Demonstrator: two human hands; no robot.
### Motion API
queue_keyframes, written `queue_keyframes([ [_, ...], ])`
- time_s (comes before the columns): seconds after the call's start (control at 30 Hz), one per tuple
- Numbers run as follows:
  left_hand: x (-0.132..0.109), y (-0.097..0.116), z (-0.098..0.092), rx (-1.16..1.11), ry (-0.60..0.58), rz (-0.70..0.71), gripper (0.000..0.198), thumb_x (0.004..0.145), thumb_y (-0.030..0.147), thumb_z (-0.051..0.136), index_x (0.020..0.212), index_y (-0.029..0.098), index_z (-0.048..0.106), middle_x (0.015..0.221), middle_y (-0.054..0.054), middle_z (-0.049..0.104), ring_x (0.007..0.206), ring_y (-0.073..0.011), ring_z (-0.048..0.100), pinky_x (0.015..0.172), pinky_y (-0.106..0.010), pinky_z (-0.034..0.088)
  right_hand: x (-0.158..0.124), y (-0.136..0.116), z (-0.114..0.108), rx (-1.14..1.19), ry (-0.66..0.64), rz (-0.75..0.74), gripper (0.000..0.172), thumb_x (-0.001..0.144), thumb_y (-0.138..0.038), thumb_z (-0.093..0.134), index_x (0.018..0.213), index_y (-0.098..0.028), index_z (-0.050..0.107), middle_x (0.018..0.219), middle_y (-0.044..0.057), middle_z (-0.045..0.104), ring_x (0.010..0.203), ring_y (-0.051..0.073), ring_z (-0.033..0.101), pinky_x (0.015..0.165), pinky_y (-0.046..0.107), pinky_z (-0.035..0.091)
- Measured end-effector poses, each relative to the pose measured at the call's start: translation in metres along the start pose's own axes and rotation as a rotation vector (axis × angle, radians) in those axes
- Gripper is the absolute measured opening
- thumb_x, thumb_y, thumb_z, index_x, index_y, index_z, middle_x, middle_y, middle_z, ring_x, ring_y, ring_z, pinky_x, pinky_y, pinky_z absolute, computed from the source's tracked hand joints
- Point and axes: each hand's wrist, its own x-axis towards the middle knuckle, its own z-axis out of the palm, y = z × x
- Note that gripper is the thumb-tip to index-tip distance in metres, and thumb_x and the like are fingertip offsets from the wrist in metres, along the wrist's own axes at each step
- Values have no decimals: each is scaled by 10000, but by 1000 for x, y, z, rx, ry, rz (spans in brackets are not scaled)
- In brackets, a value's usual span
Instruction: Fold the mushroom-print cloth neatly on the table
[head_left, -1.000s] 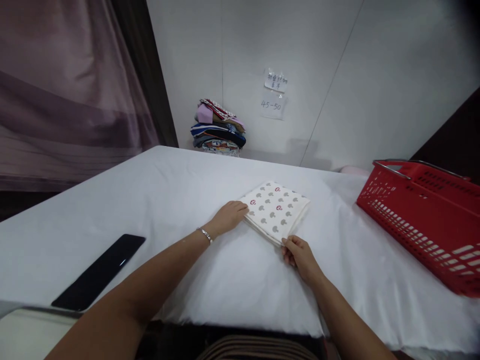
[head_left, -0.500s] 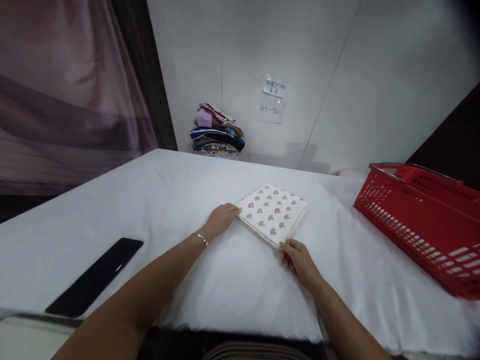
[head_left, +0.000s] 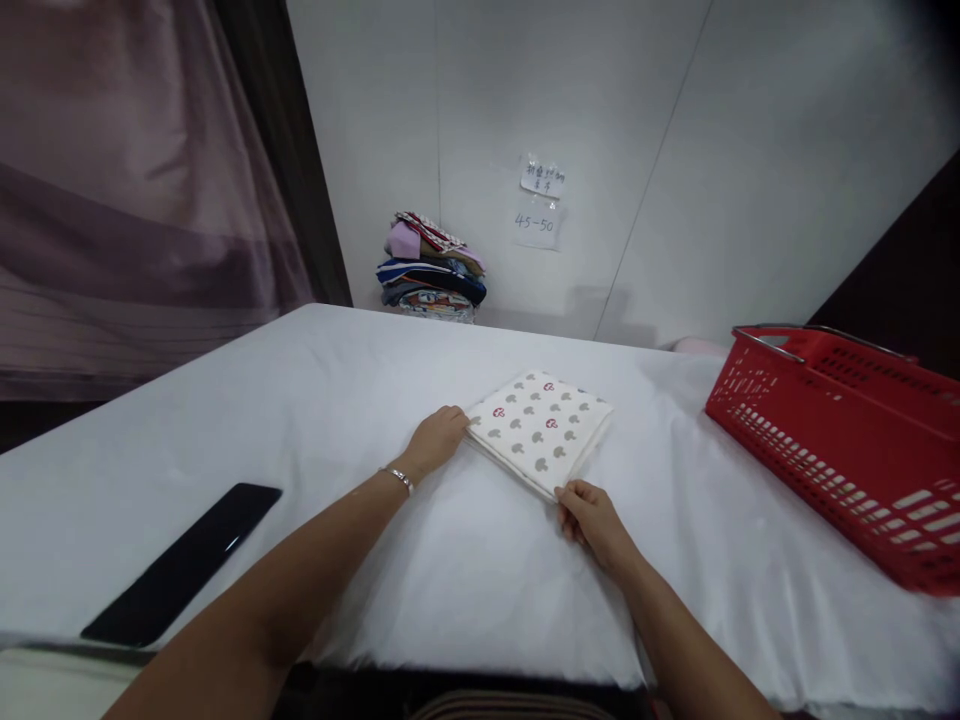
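A folded white cloth (head_left: pixel 536 425) with grey and red mushroom-like prints lies on the white-covered table (head_left: pixel 360 400), one corner pointing toward me. My left hand (head_left: pixel 441 438), with a silver bracelet at the wrist, pinches the cloth's left corner between thumb and fingers; the thumb is mostly hidden. At the near corner, my right hand (head_left: pixel 592 518) holds the layered edge between thumb and curled forefinger. The cloth lies flat, its stacked layers showing along the near edges.
A red plastic basket (head_left: pixel 840 450) with metal handles stands at the right. On the left lies a flat, glossy black object (head_left: pixel 184 565). Folded fabrics (head_left: pixel 431 265) are piled beyond the far edge, by a wall with paper signs (head_left: pixel 538 205). A curtain (head_left: pixel 127 180) hangs at the left.
The view has shifted very slightly. Both hands keep their hold on the same corners, and the cloth lies as before.
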Motion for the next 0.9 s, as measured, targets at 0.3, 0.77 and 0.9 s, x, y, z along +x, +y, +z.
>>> queue_keyframes([
  [0.3,7,64,-15,-189,70,171,288,888,241,423,1150,196,535,1245,-63,540,1194,-198,432,1013,-395,323,1,1,-1,23,-2,12,313,749,-444,569,611,-193,443,502,-25,554,349,70,445,328,185,196],
  [0.77,-12,90,21,-141,-158,322,592,867,494,434,1376,227,291,1443,-62,324,1339,-224,237,1109,-439,99,-22,-42,-8,-374,194,-386,308,822,-454,491,914,-180,598,670,15,635,560,140,588,550,257,476],
  [0.9,-12,92,20,-183,-143,316,604,847,476,482,1363,208,317,1435,-89,334,1338,-250,234,1104,-474,95,-10,-72,10,-635,166,-677,352,865,-402,436,1128,-201,557,1102,85,626,989,209,589,806,334,488],
])
